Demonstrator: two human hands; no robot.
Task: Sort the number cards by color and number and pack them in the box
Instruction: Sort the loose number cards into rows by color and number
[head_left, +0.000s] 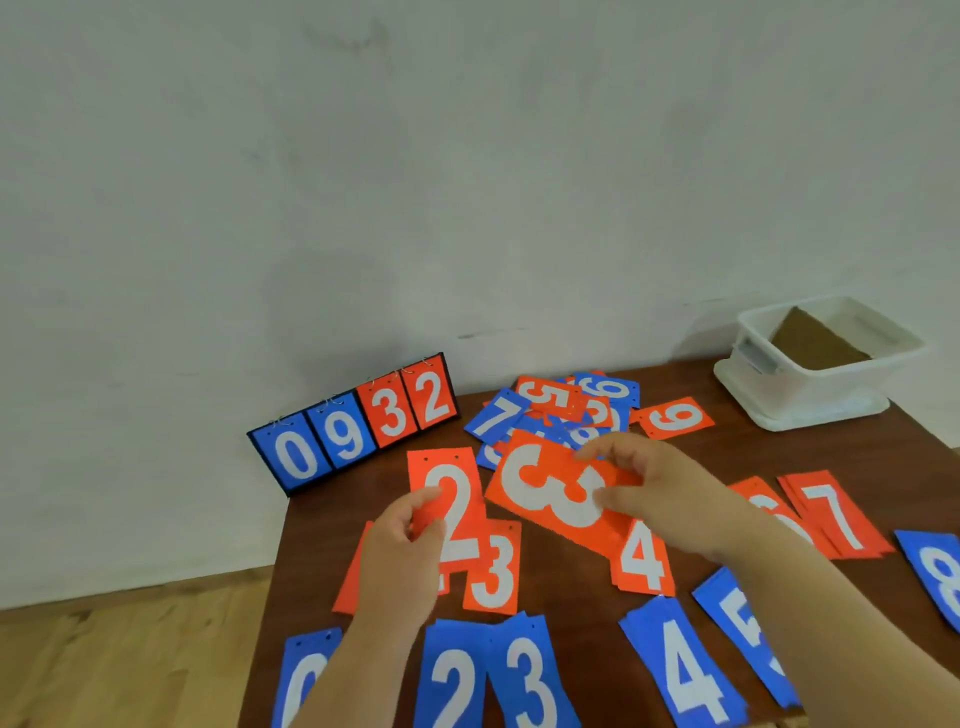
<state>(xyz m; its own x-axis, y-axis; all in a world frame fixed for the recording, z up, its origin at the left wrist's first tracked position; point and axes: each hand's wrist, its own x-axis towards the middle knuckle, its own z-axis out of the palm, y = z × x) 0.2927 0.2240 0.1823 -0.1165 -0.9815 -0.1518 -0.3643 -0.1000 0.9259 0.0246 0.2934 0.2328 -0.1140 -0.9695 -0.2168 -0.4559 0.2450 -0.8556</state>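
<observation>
My left hand (402, 556) pinches a red 2 card (452, 499) by its lower left edge, above the table. My right hand (654, 488) pinches a red 3 card (545, 483), turned sideways and lifted over the other cards. Below them lie a red 3 (493, 571) and a red 4 (644, 564). A front row of blue cards shows 0 (306, 675), 2 (454, 680), 3 (530, 680), 4 (685, 670) and 5 (743, 618). An unsorted heap of red and blue cards (561, 410) lies behind. The white box (815, 384) stands at the back right.
A small flip scoreboard (358, 426) reading 0 9 3 2 stands at the table's back left corner. Red 7 (836, 514), red 6 (675, 415) and blue 8 (940, 577) cards lie on the right. The brown table's left edge (275, 571) drops to wooden floor.
</observation>
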